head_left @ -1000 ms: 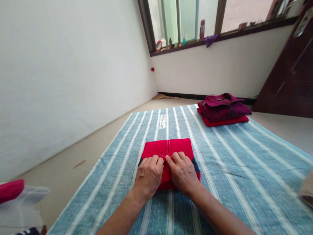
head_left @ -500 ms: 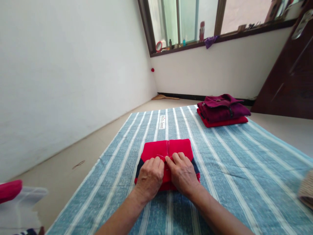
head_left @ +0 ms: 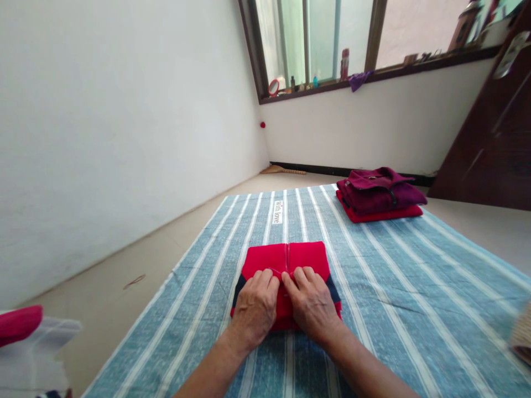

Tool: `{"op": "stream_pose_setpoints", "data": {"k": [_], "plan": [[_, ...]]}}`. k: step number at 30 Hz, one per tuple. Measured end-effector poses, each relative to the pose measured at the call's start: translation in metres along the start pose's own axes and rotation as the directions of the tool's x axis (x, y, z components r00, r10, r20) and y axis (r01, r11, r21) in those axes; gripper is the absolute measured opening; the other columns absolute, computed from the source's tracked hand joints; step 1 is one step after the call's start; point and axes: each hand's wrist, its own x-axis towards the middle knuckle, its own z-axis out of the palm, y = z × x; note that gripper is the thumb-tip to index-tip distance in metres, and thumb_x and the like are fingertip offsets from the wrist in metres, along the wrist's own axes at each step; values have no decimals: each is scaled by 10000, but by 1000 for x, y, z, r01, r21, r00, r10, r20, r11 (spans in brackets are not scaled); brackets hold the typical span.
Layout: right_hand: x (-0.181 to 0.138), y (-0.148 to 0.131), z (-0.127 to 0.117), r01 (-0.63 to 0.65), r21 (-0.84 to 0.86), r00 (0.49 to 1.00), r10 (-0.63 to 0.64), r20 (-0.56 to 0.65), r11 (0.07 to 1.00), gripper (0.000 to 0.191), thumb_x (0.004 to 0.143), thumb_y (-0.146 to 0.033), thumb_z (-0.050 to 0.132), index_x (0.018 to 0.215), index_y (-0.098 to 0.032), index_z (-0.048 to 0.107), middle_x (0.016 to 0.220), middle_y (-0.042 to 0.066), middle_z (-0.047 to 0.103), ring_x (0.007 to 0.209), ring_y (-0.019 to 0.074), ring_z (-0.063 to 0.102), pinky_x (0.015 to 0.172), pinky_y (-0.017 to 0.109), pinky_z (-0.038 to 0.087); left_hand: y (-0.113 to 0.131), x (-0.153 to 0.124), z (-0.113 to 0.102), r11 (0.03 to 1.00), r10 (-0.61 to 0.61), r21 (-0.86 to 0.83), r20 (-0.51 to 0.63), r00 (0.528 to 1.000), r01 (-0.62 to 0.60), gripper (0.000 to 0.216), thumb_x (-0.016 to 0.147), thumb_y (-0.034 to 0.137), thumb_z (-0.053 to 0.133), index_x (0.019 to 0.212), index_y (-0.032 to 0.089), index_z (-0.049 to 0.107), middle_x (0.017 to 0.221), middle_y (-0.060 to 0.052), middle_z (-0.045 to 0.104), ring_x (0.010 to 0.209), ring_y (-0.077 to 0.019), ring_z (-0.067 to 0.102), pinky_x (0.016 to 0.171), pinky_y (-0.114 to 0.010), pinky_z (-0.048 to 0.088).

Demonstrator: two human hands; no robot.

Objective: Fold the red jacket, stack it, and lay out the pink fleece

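A folded red jacket [head_left: 269,256] with dark navy side panels and a zip down its middle lies on the striped blue cloth [head_left: 194,298]. My left hand [head_left: 258,301] is closed on the jacket's collar area, fingers curled over the fabric. Beside it, my right hand [head_left: 309,298] grips the same part, its thumb close to the left fingers near the zip. Both hands cover the lower middle of the jacket, so the pinched fabric is mostly hidden.
Farther back on the right, a folded purple jacket [head_left: 373,193] rests on a red folded garment [head_left: 381,214]. A beige knitted item [head_left: 521,334] shows at the right edge. Red cloth [head_left: 19,325] lies at lower left. Behind are a broom [head_left: 280,169] and a door [head_left: 485,132].
The whole view has shifted slightly, so everything sits a little lower in the picture. Both hands keep their hold at the jacket's collar, with hardly any movement.
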Motion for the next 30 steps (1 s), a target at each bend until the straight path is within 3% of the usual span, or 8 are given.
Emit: {"op": "stream_pose_setpoints", "data": {"k": [9,11,15,20,23,30], "plan": [[-5,-4,4,18,1,999,-17,-34,1000,326,886,-148,551,1212,-141,567,950,91,577,856,230,478,748,364,434,-1,10,-27,973,-145,-155,178,973,174,195,798,47,451,780,183,590,862,-66,633,814,-206,599,777,-344,508],[-6,-5,4,14,-1,999,-14,-42,1000,348,876,-132,551,1223,-136,561,967,98,577,867,235,478,752,367,437,-6,22,-29,950,-185,-223,160,970,218,201,831,78,429,777,187,589,852,-58,636,813,-191,609,782,-325,506],[-7,-5,7,13,-3,999,-13,-52,1000,310,864,-113,540,1170,-137,585,965,99,573,870,244,476,752,377,443,-10,54,-10,921,-253,-276,113,961,275,258,881,112,392,930,179,637,1043,-91,675,1005,-200,629,907,-334,486],[-9,-4,15,24,58,996,-19,-87,998,194,852,-95,509,993,-146,632,946,96,573,868,245,477,789,390,450,-7,71,23,924,-114,-310,334,936,223,396,957,291,355,1286,157,530,1455,-131,469,1376,-233,376,1134,-457,281],[-11,-4,17,38,61,993,-30,-116,997,225,855,-93,480,1014,-131,635,964,109,581,901,260,483,808,403,453,-9,67,26,910,-80,-347,386,919,225,455,973,305,281,1363,162,467,1506,-118,402,1422,-215,292,1164,-482,200],[-12,-7,14,63,13,976,-59,-208,998,328,870,-72,395,1090,-133,630,1044,127,610,966,280,500,817,406,449,-14,62,28,844,-97,-453,398,912,287,493,950,279,310,1424,178,401,1525,-102,374,1422,-195,290,1170,-474,183]]}}
